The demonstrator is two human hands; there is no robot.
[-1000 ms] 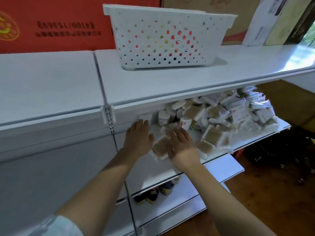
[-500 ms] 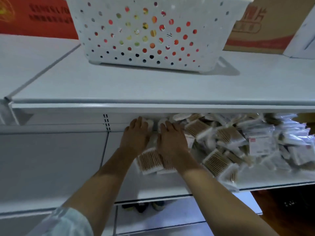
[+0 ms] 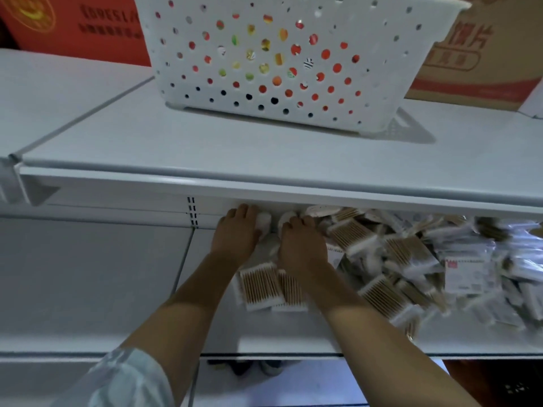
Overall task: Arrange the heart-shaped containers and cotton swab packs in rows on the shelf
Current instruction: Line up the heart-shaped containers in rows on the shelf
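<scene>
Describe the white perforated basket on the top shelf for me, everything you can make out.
The white perforated basket looks like moulded plastic, its walls punched with round holes of mixed sizes. It stands upright on the top shelf, above the pile of cotton swab packs, resting on short feet with a shadowed gap under its base. Its upper edge is mostly cut off by the frame. Red, orange, yellow and green contents show through the holes, too hidden to identify. Neither hand touches it; a cardboard box sits behind it to the right.

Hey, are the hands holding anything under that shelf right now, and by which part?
Each hand, left hand and right hand, rests on a small white container at the shelf's back, fingers over its top. Whether they actually grip cannot be told.
</scene>
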